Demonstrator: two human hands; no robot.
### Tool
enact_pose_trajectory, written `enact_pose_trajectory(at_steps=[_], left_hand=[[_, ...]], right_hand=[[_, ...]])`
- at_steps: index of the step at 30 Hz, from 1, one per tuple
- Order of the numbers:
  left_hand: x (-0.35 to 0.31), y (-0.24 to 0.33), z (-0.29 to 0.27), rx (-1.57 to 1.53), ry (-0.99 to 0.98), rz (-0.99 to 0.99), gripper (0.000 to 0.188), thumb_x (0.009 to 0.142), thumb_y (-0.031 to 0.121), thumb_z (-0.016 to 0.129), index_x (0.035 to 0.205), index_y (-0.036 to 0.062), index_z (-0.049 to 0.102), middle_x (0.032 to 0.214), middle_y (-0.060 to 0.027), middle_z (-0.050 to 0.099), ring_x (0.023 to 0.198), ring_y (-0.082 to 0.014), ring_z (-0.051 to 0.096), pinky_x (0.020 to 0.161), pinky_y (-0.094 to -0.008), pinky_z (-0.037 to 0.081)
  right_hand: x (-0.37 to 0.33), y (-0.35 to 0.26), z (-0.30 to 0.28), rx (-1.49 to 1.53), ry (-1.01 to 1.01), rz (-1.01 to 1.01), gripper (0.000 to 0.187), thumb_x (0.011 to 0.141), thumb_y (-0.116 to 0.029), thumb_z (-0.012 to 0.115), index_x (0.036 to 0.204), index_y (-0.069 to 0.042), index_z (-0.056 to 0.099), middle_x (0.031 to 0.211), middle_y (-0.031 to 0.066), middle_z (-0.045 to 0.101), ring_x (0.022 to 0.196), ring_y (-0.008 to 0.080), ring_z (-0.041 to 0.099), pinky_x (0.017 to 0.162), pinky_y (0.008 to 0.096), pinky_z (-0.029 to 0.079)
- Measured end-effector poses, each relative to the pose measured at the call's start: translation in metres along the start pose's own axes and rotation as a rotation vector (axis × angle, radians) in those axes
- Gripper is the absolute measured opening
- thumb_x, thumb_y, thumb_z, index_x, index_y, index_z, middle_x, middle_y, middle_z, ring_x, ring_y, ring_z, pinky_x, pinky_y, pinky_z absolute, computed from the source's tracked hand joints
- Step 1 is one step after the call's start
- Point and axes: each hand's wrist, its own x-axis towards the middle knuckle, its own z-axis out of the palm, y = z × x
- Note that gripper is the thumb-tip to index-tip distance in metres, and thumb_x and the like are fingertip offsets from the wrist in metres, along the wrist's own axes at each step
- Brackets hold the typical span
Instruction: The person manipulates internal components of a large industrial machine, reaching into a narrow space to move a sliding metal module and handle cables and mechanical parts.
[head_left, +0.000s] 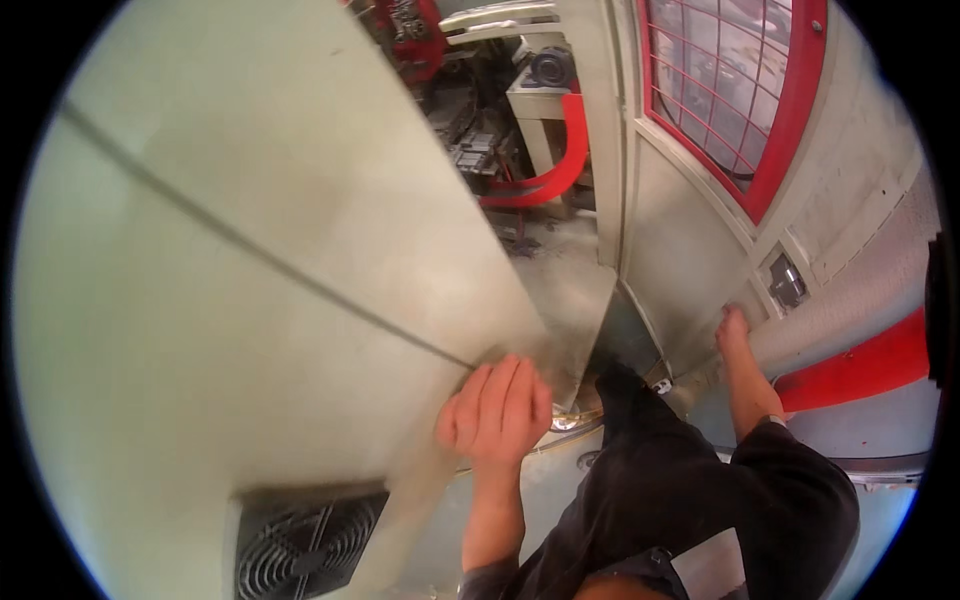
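A large pale grey metal cabinet door [260,220] fills the left half of the view, with a dark seam running diagonally across it. My left hand [497,410] grips the lower edge of this door, fingers curled over it. My right hand [733,330] presses against the lower corner of a grey machine door [690,250] that carries a red-framed window with a wire grid [735,80]. Between the two doors the gap shows the inside of the machine.
A black round fan grille [305,545] sits low in the left panel. Through the gap lie a red curved hose [565,160], a pale block with a motor [545,85] and a dusty floor. A red band [860,370] runs along the machine at right.
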Motion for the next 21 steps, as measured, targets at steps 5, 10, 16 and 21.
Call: enact_pose_trajectory(at_steps=[5, 10, 16, 21], left_hand=[[-0.007, -0.046, 0.016, -0.01, 0.026, -0.076, 0.014, 0.071, 0.016, 0.067, 0.085, 0.0169, 0.065, 0.09, 0.0066, 0.066, 0.087, -0.0174, 0.058, 0.084, -0.0297, 0.036], [-0.042, -0.054, 0.027, -0.23, -0.047, -0.137, 0.016, 0.069, 0.016, 0.068, 0.084, 0.0167, 0.064, 0.09, 0.0068, 0.065, 0.086, -0.0155, 0.056, 0.084, -0.0309, 0.036], [-0.064, -0.062, 0.197, -0.657, -0.52, -0.242, 0.026, 0.072, 0.02, 0.07, 0.095, 0.0119, 0.063, 0.087, -0.0032, 0.061, 0.087, -0.0229, 0.056, 0.083, -0.036, 0.04], [-0.1, -0.09, 0.262, -0.497, -1.063, -0.531, 0.038, 0.075, 0.026, 0.069, 0.106, 0.0064, 0.059, 0.092, -0.0106, 0.062, 0.091, -0.0288, 0.057, 0.082, -0.0394, 0.042]], right_hand=[[-0.005, -0.025, -0.01, -0.079, 0.19, -0.116, 0.028, 0.082, -0.033, 0.055, 0.088, -0.007, 0.066, 0.071, 0.0037, 0.057, 0.048, 0.0117, 0.04, 0.04, 0.0297, 0.03], [-0.056, -0.038, 0.031, -0.147, 0.484, -0.135, 0.022, 0.073, -0.028, 0.062, 0.07, -0.008, 0.054, 0.059, 0.0043, 0.046, 0.047, 0.0175, 0.041, 0.042, 0.0346, 0.034], [0.063, -0.001, -0.02, 0.018, 0.451, -0.168, 0.028, 0.084, -0.039, 0.05, 0.087, -0.012, 0.057, 0.057, 0.0026, 0.041, 0.048, 0.0166, 0.038, 0.045, 0.0321, 0.034], [0.079, 0.034, 0.001, -0.225, 0.151, 0.575, 0.041, 0.089, -0.053, 0.041, 0.103, -0.018, 0.056, 0.044, -0.0066, 0.031, 0.033, 0.0114, 0.029, 0.031, 0.0266, 0.026]])
